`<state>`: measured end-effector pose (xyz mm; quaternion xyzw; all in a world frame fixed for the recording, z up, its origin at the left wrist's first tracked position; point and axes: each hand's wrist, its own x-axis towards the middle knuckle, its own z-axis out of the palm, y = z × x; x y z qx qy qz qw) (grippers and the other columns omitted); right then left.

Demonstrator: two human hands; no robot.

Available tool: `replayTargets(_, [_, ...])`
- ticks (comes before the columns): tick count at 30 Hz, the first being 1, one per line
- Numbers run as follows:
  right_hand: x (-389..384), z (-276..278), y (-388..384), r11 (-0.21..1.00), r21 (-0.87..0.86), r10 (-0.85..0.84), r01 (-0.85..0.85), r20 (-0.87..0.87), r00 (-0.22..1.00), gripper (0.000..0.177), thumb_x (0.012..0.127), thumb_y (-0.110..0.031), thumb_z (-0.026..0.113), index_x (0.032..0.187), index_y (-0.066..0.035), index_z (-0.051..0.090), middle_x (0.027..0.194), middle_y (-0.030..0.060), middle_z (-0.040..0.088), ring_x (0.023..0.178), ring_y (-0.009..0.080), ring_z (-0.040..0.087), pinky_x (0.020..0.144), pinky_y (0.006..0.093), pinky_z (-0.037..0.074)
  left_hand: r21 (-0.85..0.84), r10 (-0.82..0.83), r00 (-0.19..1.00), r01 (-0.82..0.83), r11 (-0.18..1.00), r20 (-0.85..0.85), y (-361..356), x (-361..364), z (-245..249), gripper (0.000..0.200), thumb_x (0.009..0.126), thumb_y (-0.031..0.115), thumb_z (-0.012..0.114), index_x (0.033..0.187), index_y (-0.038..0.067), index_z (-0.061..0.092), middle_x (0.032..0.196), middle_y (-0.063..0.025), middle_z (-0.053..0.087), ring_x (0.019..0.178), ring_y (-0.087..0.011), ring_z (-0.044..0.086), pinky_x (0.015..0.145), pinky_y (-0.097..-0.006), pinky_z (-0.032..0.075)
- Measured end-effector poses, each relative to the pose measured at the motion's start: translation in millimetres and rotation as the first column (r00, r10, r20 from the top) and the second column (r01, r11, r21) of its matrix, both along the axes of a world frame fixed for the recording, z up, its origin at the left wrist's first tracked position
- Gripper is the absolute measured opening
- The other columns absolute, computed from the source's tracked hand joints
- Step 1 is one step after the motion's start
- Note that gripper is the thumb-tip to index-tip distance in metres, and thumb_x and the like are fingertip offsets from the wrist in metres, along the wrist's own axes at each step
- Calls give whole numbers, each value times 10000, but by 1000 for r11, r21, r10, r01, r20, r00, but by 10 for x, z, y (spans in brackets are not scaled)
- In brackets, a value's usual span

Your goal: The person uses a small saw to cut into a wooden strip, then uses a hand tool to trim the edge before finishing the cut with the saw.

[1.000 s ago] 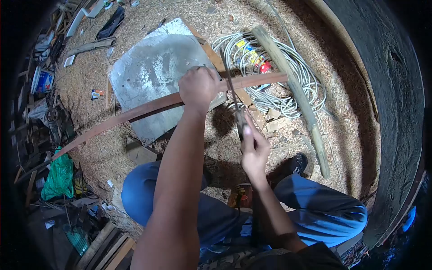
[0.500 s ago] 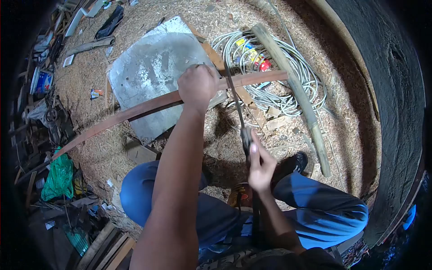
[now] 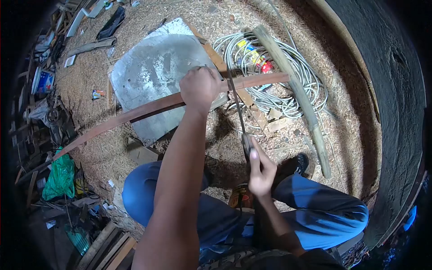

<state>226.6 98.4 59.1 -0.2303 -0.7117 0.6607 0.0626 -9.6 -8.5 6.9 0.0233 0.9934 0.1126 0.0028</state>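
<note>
A long, thin reddish-brown wooden strip [image 3: 148, 108] runs across the head view from lower left to the right of centre. My left hand [image 3: 199, 87] is closed over it, on top of a scuffed grey metal sheet [image 3: 135, 81]. My right hand [image 3: 262, 168] is closed round the dark handle of a handsaw [image 3: 239, 110], its blade seen nearly edge-on. That blade crosses the strip just right of my left hand; its teeth cannot be made out. The strip's right end meets a pale round pole [image 3: 274, 51].
A coil of grey cable [image 3: 310, 85] lies beside the pole on the shaving-covered floor. Broken brown board pieces [image 3: 256, 114] lie below the strip. A thick dark timber [image 3: 382, 90] curves along the right. A green plastic bag [image 3: 59, 177] and scrap wood line the left.
My right hand and the saw have slid slightly back towards my body. The left hand and the strip stay in place, while the whole view shifts a little.
</note>
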Motion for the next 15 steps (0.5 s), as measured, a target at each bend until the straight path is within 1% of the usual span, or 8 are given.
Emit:
replayTargets(4, [14, 29, 16, 999, 24, 23, -24, 46, 999, 359, 1054, -148, 507, 1341, 49, 593, 1305, 197, 658, 1255, 198, 587, 1067, 299, 415, -8, 11, 1000, -11, 1000, -4, -11, -5, -33, 365, 905, 267, 524, 746, 28, 749, 826, -188, 725, 738, -359, 716, 744, -462, 575])
replayTargets(6, [-291, -44, 7, 999, -33, -16, 24, 218, 976, 348, 1049, -132, 520, 1342, 36, 603, 1215, 204, 698, 1046, 151, 667, 933, 289, 494, 28, 6, 999, -5, 1000, -41, -17, -2, -68, 371, 916, 289, 516, 765, 46, 754, 796, -219, 711, 730, -409, 701, 744, -497, 562])
replayTargets(7, [-421, -4, 20, 997, -77, 2, 18, 257, 967, 357, 1047, -132, 528, 1362, 25, 591, 1094, 148, 734, 757, 92, 602, 720, 257, 496, 25, 0, 999, 1, 1000, -42, -18, 9, -68, 371, 916, 289, 516, 765, 46, 754, 796, -219, 711, 730, -409, 701, 744, -497, 562])
replayTargets(8, [-413, -13, 26, 997, -79, -3, 24, 255, 967, 357, 1047, -132, 528, 1362, 25, 591, 1094, 148, 734, 757, 92, 602, 720, 257, 496, 9, 1, 999, 0, 1000, -48, -17, 10, -64, 365, 914, 287, 519, 767, 48, 754, 799, -219, 712, 729, -410, 700, 743, -497, 562])
replayTargets(10, [-397, -7, 71, 980, -198, 13, 38, 249, 969, 380, 1047, -140, 533, 1391, 16, 564, 1003, 86, 739, 624, 68, 461, 585, 246, 424, 0, -1, 999, 1, 1000, -48, -8, 20, -61, 359, 913, 284, 522, 768, 50, 754, 803, -218, 713, 728, -410, 699, 743, -496, 562])
replayTargets(12, [-359, 84, 60, 970, -238, 12, 55, 273, 962, 388, 1047, -134, 529, 1403, 18, 552, 1063, 83, 723, 671, 64, 490, 635, 233, 441, 28, 4, 998, -2, 1000, -69, -19, 26, -40, 349, 910, 275, 529, 761, 49, 750, 803, -216, 714, 719, -408, 698, 742, -496, 562])
replayTargets(14, [-257, 162, -28, 990, -135, -18, 42, 174, 985, 376, 1048, -112, 519, 1386, 47, 558, 1163, 137, 705, 810, 83, 580, 767, 239, 477, 49, -3, 997, 7, 999, -76, -6, 28, -35, 348, 908, 270, 531, 750, 45, 745, 801, -216, 712, 714, -410, 696, 739, -496, 562])
replayTargets(15, [-128, 138, -52, 995, -94, -14, 26, 133, 991, 372, 1049, -105, 511, 1366, 84, 556, 1254, 173, 677, 1018, 126, 622, 922, 256, 463, 67, -4, 997, 9, 998, -76, -10, 11, -43, 348, 906, 265, 532, 740, 41, 740, 799, -216, 710, 709, -412, 694, 735, -496, 561])
